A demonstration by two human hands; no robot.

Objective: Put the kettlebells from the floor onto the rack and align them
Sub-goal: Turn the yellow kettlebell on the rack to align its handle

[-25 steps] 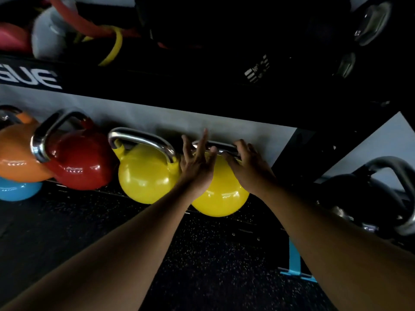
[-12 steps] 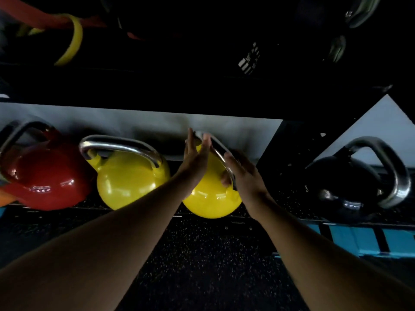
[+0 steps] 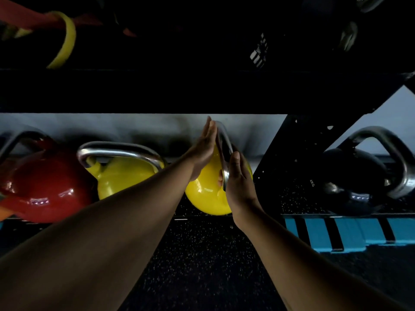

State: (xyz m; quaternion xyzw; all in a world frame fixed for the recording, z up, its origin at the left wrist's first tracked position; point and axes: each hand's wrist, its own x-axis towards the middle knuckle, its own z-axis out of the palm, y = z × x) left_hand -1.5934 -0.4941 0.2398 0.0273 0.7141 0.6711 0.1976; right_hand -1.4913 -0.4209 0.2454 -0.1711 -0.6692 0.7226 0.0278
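A yellow kettlebell (image 3: 202, 198) sits low in the row under the rack's dark upper shelf (image 3: 157, 90). Its steel handle (image 3: 223, 140) is turned edge-on to me. My left hand (image 3: 203, 149) is flat with straight fingers, its palm pressed against the handle's left side. On the handle's right side my right hand (image 3: 239, 182) lies lower down, with the thumb showing on the other side of the bar. To the left stand a second yellow kettlebell (image 3: 125, 176) and a red kettlebell (image 3: 49, 189).
A black kettlebell (image 3: 350, 176) with a steel handle stands right of the rack's black slanted upright (image 3: 289, 153). Blue floor marking with black stripes (image 3: 336, 234) lies below it. Red and yellow bands (image 3: 67, 39) hang on the upper shelf. Speckled black flooring (image 3: 202, 265) is under my arms.
The yellow kettlebell's handle has turned from crosswise to edge-on between my hands. My left hand has flattened against it. The view has shifted right, so the orange kettlebell has left the frame.
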